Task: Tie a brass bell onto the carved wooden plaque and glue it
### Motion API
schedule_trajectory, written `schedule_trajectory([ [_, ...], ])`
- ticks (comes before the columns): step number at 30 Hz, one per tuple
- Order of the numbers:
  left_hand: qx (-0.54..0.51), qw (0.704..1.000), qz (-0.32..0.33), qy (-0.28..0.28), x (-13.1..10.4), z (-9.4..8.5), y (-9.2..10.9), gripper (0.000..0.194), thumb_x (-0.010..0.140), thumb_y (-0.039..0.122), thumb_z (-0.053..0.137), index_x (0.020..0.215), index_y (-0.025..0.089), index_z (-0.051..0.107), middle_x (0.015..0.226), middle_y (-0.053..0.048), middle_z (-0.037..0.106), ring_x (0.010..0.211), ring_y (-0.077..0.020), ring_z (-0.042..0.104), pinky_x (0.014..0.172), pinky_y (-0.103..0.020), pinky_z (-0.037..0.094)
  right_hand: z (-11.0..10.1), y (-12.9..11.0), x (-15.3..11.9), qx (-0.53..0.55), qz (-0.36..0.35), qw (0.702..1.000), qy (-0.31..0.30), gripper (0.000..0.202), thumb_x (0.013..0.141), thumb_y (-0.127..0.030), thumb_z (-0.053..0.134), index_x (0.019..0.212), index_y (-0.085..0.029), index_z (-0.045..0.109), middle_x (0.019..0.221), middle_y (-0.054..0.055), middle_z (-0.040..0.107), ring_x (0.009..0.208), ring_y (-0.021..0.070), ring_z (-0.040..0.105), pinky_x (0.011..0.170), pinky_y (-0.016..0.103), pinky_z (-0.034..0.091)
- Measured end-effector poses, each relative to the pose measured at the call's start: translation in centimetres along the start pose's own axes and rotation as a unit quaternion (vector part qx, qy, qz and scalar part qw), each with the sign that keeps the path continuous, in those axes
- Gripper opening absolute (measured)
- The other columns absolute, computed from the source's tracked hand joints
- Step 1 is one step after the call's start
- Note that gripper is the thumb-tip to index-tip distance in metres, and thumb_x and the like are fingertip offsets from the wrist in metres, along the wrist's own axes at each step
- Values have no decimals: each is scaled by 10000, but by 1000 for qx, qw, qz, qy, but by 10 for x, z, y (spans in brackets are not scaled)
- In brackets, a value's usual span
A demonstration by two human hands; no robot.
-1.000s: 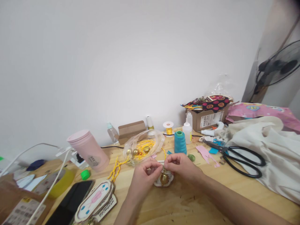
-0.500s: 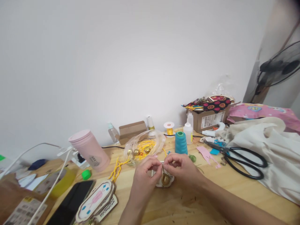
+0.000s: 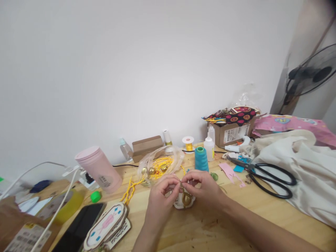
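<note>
A round brass bell (image 3: 186, 199) hangs on a short thin cord (image 3: 182, 188) in front of a pale cut-out wooden piece (image 3: 179, 203). My left hand (image 3: 165, 196) pinches the cord above the bell between thumb and fingertips. From the other side my right hand (image 3: 203, 185) is closed in a pinch on the same cord, its fingertips almost touching those of the left. The fingers hide the top of the cord and most of the wooden piece.
Behind my hands stand a plastic bag (image 3: 147, 162) of yellow cords and bells, a teal thread cone (image 3: 201, 160) and a glue bottle (image 3: 209, 148). Black scissors (image 3: 273, 178) lie right. Decorated wooden plaques (image 3: 106, 227), a phone (image 3: 78, 229) and a pink tumbler (image 3: 101, 171) are left.
The bell has shifted slightly right and turned between my hands. Both hands stay pinched close together; the whole view has moved a little.
</note>
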State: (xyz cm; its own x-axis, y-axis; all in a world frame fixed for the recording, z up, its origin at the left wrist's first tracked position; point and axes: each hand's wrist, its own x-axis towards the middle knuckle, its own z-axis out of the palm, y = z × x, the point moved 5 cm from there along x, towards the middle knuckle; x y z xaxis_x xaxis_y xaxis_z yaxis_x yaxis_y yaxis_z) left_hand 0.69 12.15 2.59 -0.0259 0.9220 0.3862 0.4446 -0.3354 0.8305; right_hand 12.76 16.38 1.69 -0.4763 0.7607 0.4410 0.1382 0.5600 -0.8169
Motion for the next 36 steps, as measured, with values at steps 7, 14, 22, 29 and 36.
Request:
schedule_trajectory([
  [7, -12, 1000, -2, -8, 0, 2, -1, 127, 731, 219, 516, 660, 173, 611, 817, -37, 507, 696, -130, 532, 581, -221, 454, -1, -1, 0, -23, -51, 998, -20, 131, 732, -185, 523, 721, -194, 653, 651, 13, 608, 586, 108, 513, 524, 191, 390],
  [14, 16, 1000, 14, -6, -1, 0, 1, 127, 728, 222, 518, 660, 183, 618, 801, -39, 523, 733, -143, 523, 600, -224, 451, -2, 0, 1, -66, -73, 995, -11, 134, 740, -221, 527, 708, -203, 656, 620, 12, 602, 585, 120, 511, 554, 211, 379],
  [22, 90, 994, 56, -3, 0, -1, 4, 129, 735, 214, 516, 671, 190, 626, 775, -38, 563, 764, -162, 524, 673, -253, 418, -4, -5, -2, -124, -68, 990, 22, 118, 673, -148, 529, 624, -196, 625, 572, 1, 596, 544, 111, 489, 522, 209, 350],
  [29, 80, 995, 52, -16, 0, 2, 0, 162, 753, 203, 489, 649, 191, 613, 749, -33, 568, 734, -155, 522, 641, -242, 408, -3, 1, -3, -128, -32, 991, 26, 101, 639, -132, 517, 597, -186, 591, 572, -9, 584, 536, 105, 479, 508, 202, 340],
  [36, 81, 996, 26, -19, -1, 3, -6, 150, 772, 213, 466, 682, 191, 584, 784, -26, 556, 765, -149, 516, 648, -235, 411, -1, 10, -4, -111, 35, 993, 27, 95, 629, -149, 497, 600, -180, 583, 511, -18, 538, 460, 91, 425, 438, 192, 300],
])
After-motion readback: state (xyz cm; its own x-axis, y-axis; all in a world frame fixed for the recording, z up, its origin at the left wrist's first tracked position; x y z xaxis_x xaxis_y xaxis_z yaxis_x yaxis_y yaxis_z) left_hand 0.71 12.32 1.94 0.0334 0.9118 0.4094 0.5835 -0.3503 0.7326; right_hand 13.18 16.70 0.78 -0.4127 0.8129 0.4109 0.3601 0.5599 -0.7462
